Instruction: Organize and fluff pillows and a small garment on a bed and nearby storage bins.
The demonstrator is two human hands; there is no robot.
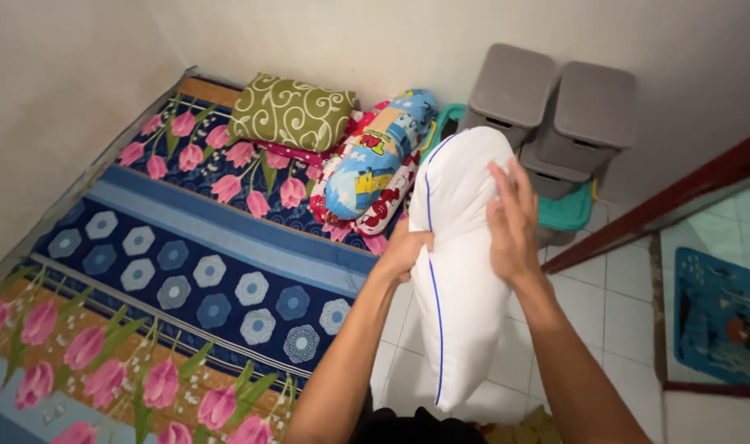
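Covering tiled floor (pixel 613 279), floral mattress (pixel 186 271)

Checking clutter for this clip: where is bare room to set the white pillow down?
Free: the mattress middle, between the wall and tiled floor. Crowded: its far end, with green pillow and bolsters; grey bins fill the corner.

The white pillow (pixel 461 271) is smooth, matt cloth with thin blue piping along its seam, and it dents softly under the left hand (pixel 404 251) and right hand (pixel 513 222). The mattress sheet (pixel 186 271) is printed cotton-like fabric, flat and dull. The green swirl cushion (pixel 293 111) looks like a slightly coarser weave. The cartoon bolster (pixel 375 160) has a faint sheen. The two grey storage bins (pixel 556 103) are matt moulded plastic. The floor tiles (pixel 613 288) are glossy white ceramic. The door frame (pixel 679 197) is varnished reddish wood.
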